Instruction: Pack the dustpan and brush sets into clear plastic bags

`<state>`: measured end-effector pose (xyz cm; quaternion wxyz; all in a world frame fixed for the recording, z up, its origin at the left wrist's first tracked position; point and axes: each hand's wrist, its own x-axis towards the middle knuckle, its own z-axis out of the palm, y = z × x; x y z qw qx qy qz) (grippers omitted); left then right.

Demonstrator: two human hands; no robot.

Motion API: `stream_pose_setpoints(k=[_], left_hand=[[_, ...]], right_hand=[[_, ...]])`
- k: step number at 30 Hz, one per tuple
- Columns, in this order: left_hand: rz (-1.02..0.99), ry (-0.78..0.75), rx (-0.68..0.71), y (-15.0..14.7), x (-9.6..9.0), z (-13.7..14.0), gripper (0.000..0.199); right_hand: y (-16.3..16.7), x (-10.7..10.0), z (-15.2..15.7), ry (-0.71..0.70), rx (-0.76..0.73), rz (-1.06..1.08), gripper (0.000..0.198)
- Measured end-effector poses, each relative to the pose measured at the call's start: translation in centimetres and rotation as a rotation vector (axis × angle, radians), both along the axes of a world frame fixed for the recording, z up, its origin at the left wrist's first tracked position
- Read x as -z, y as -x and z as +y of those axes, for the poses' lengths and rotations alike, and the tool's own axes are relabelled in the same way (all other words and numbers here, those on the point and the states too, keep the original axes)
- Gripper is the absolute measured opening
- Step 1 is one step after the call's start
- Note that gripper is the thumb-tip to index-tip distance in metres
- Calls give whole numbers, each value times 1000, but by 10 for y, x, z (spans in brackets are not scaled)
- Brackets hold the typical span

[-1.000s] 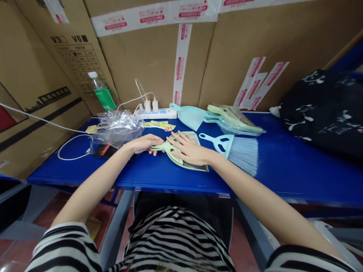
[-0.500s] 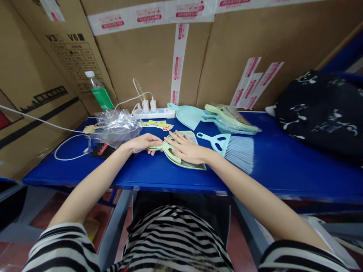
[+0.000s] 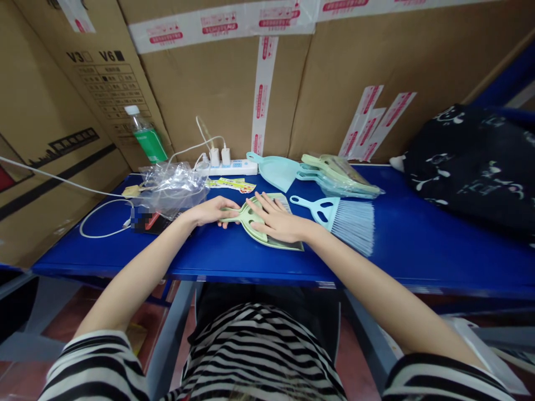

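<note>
Little has moved: left hand [image 3: 211,211] apparently pinches both handles [image 3: 236,215]; right hand [image 3: 281,220] spreads over green brush [image 3: 246,219] on dustpan [image 3: 273,243]; lopsided pressing could skew them.

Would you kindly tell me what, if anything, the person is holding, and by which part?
The left hand holds the green brush and dustpan by their handles; the right hand lies flat on top, gripping nothing.

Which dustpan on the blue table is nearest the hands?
The pale green dustpan: the left hand grips its handle end, and the right hand lies over it. The light blue dustpan and the plastic-wrapped pack lie farther back.
</note>
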<state>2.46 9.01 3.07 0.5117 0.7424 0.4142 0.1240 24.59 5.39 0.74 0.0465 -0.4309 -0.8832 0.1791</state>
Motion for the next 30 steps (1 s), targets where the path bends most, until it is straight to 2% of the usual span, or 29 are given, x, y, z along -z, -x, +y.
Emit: stream_pose_setpoints(k=[7, 9, 12, 15, 17, 20, 24, 30], left_hand=[[28, -20, -12, 5, -5, -2, 26], [36, -18, 12, 7, -6, -1, 26], [54, -23, 69, 10, -6, 2, 28], [61, -40, 92, 12, -6, 5, 29], [72, -46, 98, 14, -7, 5, 29], [81, -49, 115, 15, -8, 5, 29], [71, -51, 133, 15, -7, 6, 28], [68, -40, 136, 15, -3, 9, 34]], right_hand=[[-20, -8, -5, 24, 25, -88, 87], [-28, -19, 1, -8, -18, -120, 76], [-26, -41, 23, -104, -40, -126, 41], [-6, -54, 57, -303, 74, -156, 37], [10, -54, 75, -363, 94, -210, 42], [28, -46, 89, -358, 88, -288, 42], [35, -41, 86, -387, 100, -313, 36], [24, -53, 73, -443, 75, -291, 27]])
